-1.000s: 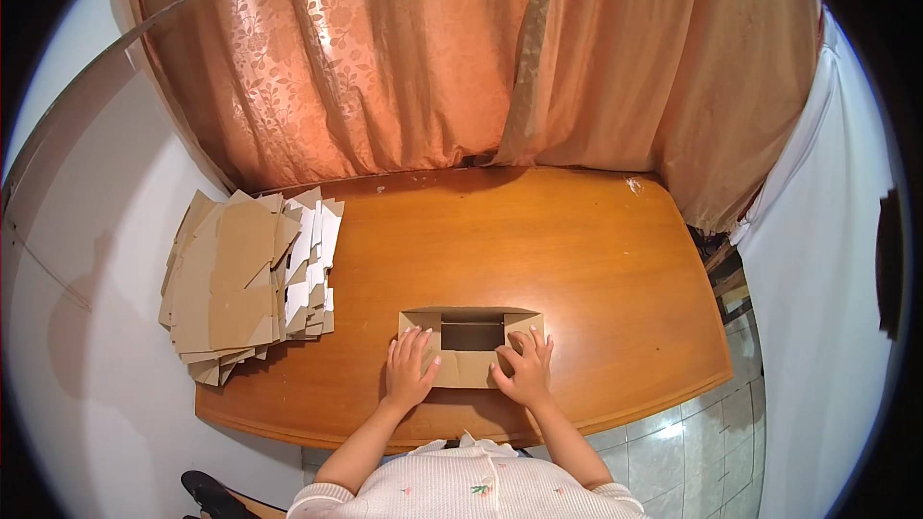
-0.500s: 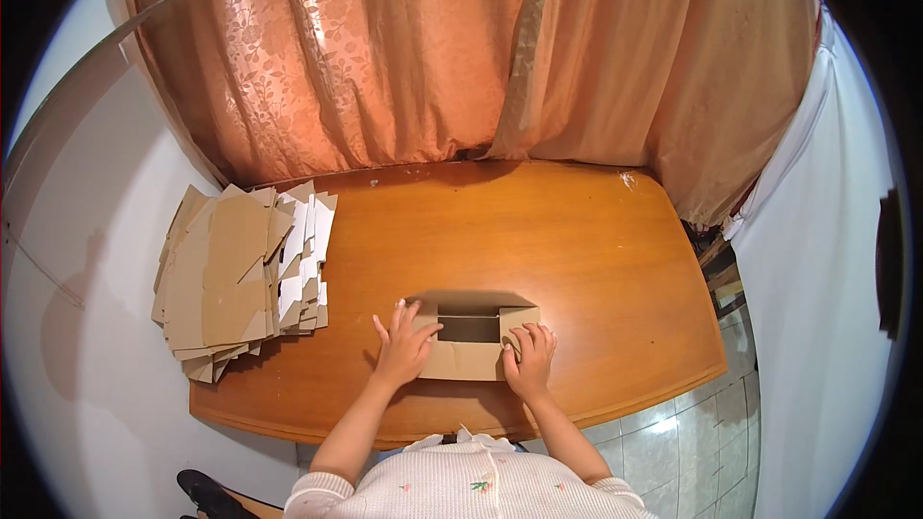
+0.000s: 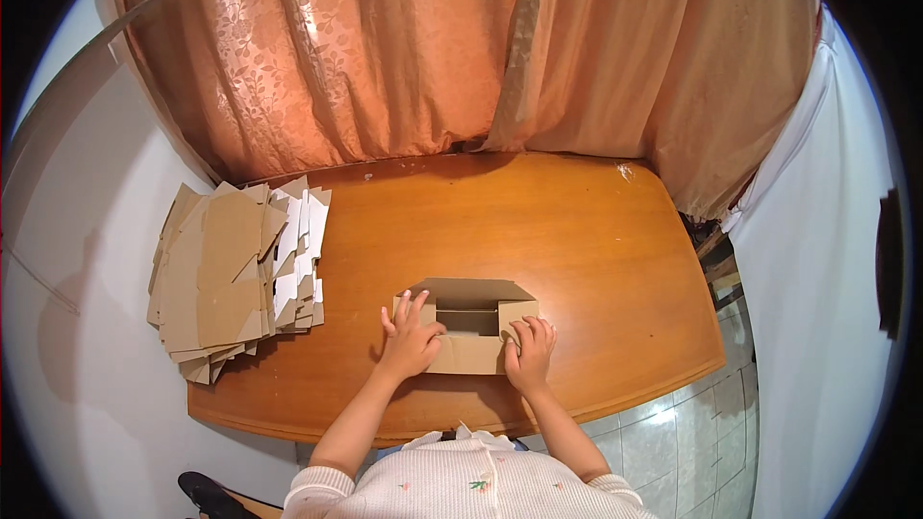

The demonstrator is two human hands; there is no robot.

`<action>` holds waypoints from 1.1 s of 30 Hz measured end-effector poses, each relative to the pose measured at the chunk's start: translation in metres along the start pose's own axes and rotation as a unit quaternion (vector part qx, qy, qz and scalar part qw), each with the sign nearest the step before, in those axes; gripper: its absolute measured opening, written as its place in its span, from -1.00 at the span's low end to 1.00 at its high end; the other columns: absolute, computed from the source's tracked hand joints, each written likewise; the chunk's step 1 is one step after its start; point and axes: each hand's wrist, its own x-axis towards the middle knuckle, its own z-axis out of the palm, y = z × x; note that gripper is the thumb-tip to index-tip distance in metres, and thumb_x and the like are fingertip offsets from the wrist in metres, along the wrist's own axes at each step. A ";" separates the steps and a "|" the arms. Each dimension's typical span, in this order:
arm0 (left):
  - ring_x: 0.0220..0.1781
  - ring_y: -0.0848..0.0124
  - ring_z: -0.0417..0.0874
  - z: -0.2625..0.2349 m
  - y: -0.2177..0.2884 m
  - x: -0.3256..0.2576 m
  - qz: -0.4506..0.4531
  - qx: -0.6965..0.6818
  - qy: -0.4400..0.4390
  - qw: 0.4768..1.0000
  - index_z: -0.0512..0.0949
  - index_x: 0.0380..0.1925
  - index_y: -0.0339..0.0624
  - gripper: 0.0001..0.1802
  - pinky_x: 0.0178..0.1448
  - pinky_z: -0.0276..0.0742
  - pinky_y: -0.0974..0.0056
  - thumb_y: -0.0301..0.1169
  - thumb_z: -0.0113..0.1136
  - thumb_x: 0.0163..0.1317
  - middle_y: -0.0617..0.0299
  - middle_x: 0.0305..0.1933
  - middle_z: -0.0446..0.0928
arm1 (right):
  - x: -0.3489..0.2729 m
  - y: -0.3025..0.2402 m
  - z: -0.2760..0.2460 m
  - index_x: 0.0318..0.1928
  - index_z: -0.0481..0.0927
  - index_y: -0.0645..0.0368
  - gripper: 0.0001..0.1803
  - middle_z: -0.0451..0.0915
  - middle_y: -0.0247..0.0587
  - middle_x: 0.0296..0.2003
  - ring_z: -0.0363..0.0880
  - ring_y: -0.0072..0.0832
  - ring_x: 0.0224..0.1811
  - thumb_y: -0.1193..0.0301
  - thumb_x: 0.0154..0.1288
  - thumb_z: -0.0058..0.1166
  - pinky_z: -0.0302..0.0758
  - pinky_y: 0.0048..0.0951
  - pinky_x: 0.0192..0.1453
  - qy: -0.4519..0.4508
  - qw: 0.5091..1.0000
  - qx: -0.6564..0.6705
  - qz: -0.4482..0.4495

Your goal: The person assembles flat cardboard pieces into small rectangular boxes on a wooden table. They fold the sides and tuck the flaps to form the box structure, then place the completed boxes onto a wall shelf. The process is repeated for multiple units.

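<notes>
Peach-coloured curtains (image 3: 404,58), one panel patterned with leaves and the other plain, hung behind a rounded wooden tabletop (image 3: 577,240) with a smooth, glossy orange-brown finish. Near the tabletop's front edge, roughly at its middle, sat a small cardboard box (image 3: 468,327) of plain brown corrugated board, its top open, with a flap standing up at the back and short flaps folded in at each side.

Both forearms came in from the lower edge, sleeved in white knit cuffs. At the box's left end, the left hand (image 3: 411,338) lay flat with fingers spread and pointing away from the person, palm pressing on the side flap and front wall; it gripped nothing. At the box's right end, the right hand (image 3: 530,351) rested with fingers curled down over the front corner and side flap, pressing rather than closed around the board.

Well to the left of the box, at the tabletop's left end, lay an untidy stack of flat cardboard blanks (image 3: 231,274), brown on top with white-faced sheets fanned out along its right side, partly overhanging the edge. White walls stood on either side, and pale tiled floor (image 3: 692,442) showed to the right of the box, beyond the tabletop's edge.
</notes>
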 end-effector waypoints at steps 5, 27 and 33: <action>0.44 0.01 -0.04 0.026 0.027 -0.008 -0.013 0.010 0.046 0.999 0.58 -0.30 0.01 -0.74 0.25 -0.28 -0.46 -0.12 0.12 0.14 0.02 0.34 0.14 | 0.000 0.009 0.006 0.06 0.41 0.08 -0.53 0.26 0.00 0.12 0.11 -0.03 0.27 0.41 0.05 0.05 -0.12 0.18 0.35 0.027 0.998 0.024 0.057; 0.35 0.19 0.10 0.037 0.025 -0.020 0.027 0.082 0.173 0.981 0.58 -0.28 0.02 -0.73 0.32 -0.17 -0.14 -0.14 0.18 0.05 0.17 0.27 0.27 | 0.020 -0.006 0.004 0.16 0.30 -0.01 -0.28 0.13 0.01 0.23 -0.04 -0.05 0.36 0.23 -0.06 0.30 -0.18 0.30 0.35 -0.051 0.976 -0.042 0.208; 0.34 0.19 0.12 0.036 0.027 -0.020 0.031 0.074 0.178 0.981 0.58 -0.29 0.00 -0.74 0.33 -0.14 -0.09 -0.16 0.18 0.05 0.16 0.25 0.28 | 0.023 -0.002 0.004 0.15 0.31 0.00 -0.29 0.15 -0.01 0.21 0.00 -0.06 0.35 0.25 -0.05 0.32 -0.17 0.26 0.36 -0.033 0.976 -0.031 0.213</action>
